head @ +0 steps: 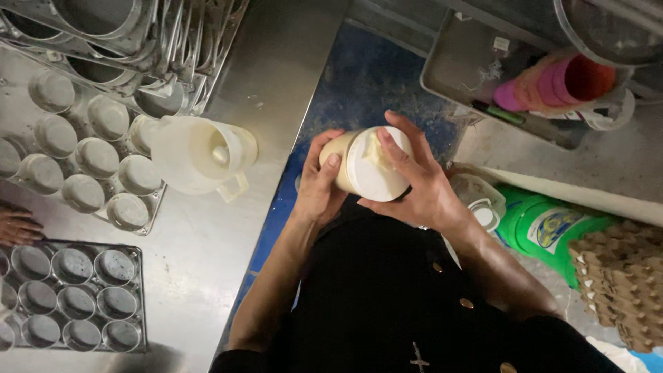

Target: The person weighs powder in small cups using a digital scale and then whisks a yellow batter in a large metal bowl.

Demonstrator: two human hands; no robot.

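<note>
Centrally, cream-coloured cylindrical plastic tub w/ white lid (366,166) was held in front of person's torso, off the steel table (276,83), over blue floor (366,76). Left hand (319,186) gripped tub's side; right hand (414,183) clasped lid end, fingers spread across it. Nearby on table: translucent plastic jug (200,155), beside muffin tray w/ pale-filled cups (83,152). Empty grey muffin tray (69,297) lay farther left. Another person's hand (15,224) at left edge.

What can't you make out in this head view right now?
- Inside of the cream tub: covered by its white lid and the right hand.
- Tub's far side: behind the left hand.
- Plastic jug: motion-blurred, contents unclear.
- Another person's hand: cut off by the left edge.
</note>
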